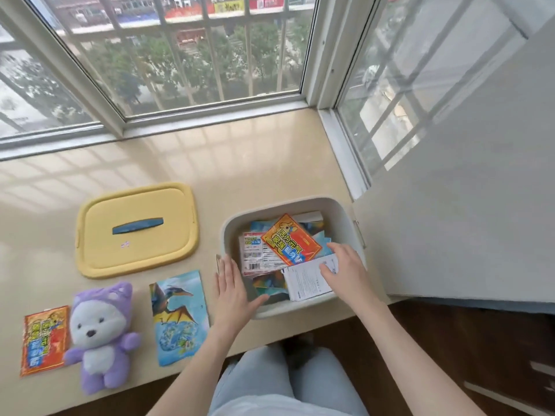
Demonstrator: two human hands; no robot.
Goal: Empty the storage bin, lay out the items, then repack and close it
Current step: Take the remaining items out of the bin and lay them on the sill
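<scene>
The storage bin [233,234] sat lidless at the right end of the windowsill [240,160], close to its near edge, and was still partly full. Its yellow lid [135,229] lay apart to the left. In front of the lid a plush toy [100,334], an orange packet [45,340] and a dinosaur sheet [178,316] were laid out.

The left hand [232,292] lay flat, fingers straight, against the bin's near-left rim, steadying it. The right hand [345,271] reached inside with its fingers spread on a white leaflet [303,283], touching it but apparently not yet closed round it.

A second orange packet [289,240] overlapped the leaflet's far corner. Lifting the leaflet quickly would probably drag that packet askew or flip it out. With the bin so near the edge, a hard pull might also slide it off if the left hand eased.
</scene>
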